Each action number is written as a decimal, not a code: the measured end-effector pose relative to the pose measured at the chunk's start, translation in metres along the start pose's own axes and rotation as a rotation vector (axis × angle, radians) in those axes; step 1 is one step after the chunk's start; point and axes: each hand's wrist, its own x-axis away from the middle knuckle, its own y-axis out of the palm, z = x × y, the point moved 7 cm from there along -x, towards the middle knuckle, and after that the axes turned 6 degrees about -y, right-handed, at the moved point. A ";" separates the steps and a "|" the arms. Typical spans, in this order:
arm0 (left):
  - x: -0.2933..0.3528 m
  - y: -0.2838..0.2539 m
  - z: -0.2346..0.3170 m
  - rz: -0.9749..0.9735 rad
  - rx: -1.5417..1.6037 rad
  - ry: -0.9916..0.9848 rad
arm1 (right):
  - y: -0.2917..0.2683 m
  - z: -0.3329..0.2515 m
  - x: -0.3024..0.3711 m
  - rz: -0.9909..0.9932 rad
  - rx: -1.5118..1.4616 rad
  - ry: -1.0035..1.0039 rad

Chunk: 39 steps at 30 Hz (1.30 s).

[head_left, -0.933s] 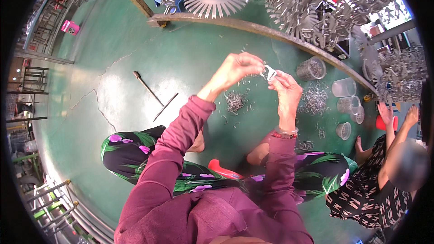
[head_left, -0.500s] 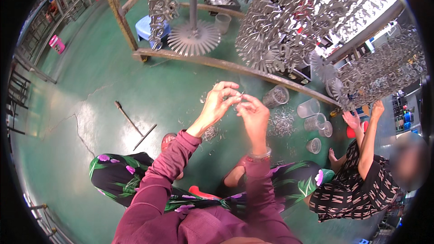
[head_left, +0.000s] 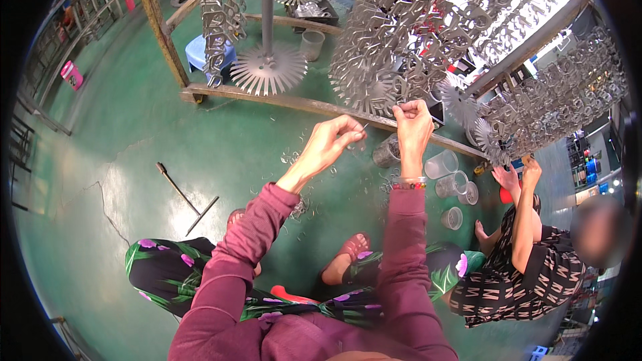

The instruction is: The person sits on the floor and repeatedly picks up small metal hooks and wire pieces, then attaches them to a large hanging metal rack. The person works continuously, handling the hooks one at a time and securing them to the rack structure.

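My left hand [head_left: 329,144] is out in front of me, thumb and fingers pinched together. A thin, shiny metal piece [head_left: 366,127] pokes out at its fingertips, too small to make out fully. To its right, my right hand [head_left: 414,127] is raised with its fingertips closed at the lower edge of a dense hanging mass of curved metal pieces [head_left: 368,60]. What those fingertips hold, if anything, is hidden. Beneath my hands, a clear plastic cup [head_left: 386,154] of small metal parts stands on the floor, with loose bent metal pieces [head_left: 297,208] scattered closer to me.
Several clear cups [head_left: 441,164] stand right of my right forearm. A wooden rail [head_left: 301,104] crosses ahead, with a slotted metal disc [head_left: 267,73] on a post behind it. A T-shaped tool [head_left: 180,190] lies at left. A co-worker [head_left: 521,254] sits at right, hands by another rack.
My hands were together with fingertips meeting; now they are apart. The right hand has moved up and right to the hanging metal pieces. The view has shifted slightly.
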 end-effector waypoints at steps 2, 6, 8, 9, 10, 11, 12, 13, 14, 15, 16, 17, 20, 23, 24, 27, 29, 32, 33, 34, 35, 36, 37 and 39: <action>-0.013 0.001 0.001 0.014 -0.013 0.007 | 0.010 0.006 0.000 -0.041 -0.046 0.057; -0.034 0.007 -0.012 0.035 -0.040 -0.003 | 0.021 0.004 0.013 -0.116 -0.356 0.270; -0.039 0.014 -0.014 0.038 -0.081 -0.023 | 0.022 0.004 0.019 -0.119 -0.513 0.289; -0.039 0.017 -0.016 0.045 -0.081 -0.026 | 0.021 0.005 0.023 -0.135 -0.523 0.319; -0.039 0.017 -0.017 0.056 -0.084 -0.028 | 0.019 0.005 0.024 -0.129 -0.536 0.328; -0.039 0.018 -0.019 0.068 -0.087 -0.031 | 0.018 0.006 0.026 -0.124 -0.549 0.337; -0.039 0.020 -0.023 0.075 -0.096 -0.028 | 0.018 0.007 0.028 -0.119 -0.564 0.345; -0.038 0.022 -0.024 0.083 -0.106 -0.022 | 0.016 0.006 0.029 -0.125 -0.562 0.346; -0.038 0.024 -0.026 0.092 -0.115 -0.015 | 0.014 0.007 0.030 -0.133 -0.561 0.347; -0.036 0.025 -0.027 0.096 -0.112 -0.004 | 0.013 0.006 0.032 -0.141 -0.559 0.347; -0.033 0.027 -0.024 0.100 -0.109 0.010 | 0.010 0.005 0.032 -0.135 -0.512 0.336; -0.032 0.027 -0.022 0.105 -0.105 0.023 | 0.008 0.002 0.033 -0.131 -0.465 0.325; -0.032 0.029 -0.026 0.112 -0.379 0.129 | 0.004 -0.002 0.036 -0.095 -0.441 0.297; -0.030 0.023 -0.033 0.183 -0.311 0.153 | 0.006 0.004 0.047 -0.084 -0.490 0.314; -0.030 0.020 -0.035 0.208 -0.327 0.164 | 0.010 0.011 0.052 -0.087 -0.509 0.326; -0.035 0.017 -0.039 0.240 -0.175 0.167 | 0.030 0.031 0.068 -0.254 -0.373 0.354; -0.039 0.020 -0.043 0.217 -0.192 0.138 | 0.036 0.029 0.071 -0.264 -0.312 0.374; -0.043 0.024 -0.044 0.203 -0.204 0.138 | 0.038 0.032 0.068 -0.221 -0.199 0.310; -0.044 0.024 -0.043 0.202 -0.205 0.146 | 0.039 0.032 0.066 -0.236 -0.156 0.294; -0.041 0.020 -0.041 0.248 -0.231 0.221 | 0.038 0.027 0.064 -0.259 -0.111 0.276; -0.038 0.015 -0.039 0.295 -0.259 0.296 | 0.038 0.022 0.061 -0.282 -0.066 0.257; -0.032 0.009 -0.037 0.344 -0.288 0.370 | 0.040 0.015 0.058 -0.281 -0.026 0.232; -0.029 0.004 -0.044 0.400 -0.275 0.269 | 0.039 0.011 0.053 -0.279 0.027 0.210; -0.016 -0.008 -0.062 0.482 -0.099 0.056 | 0.044 0.013 0.045 -0.264 0.122 0.149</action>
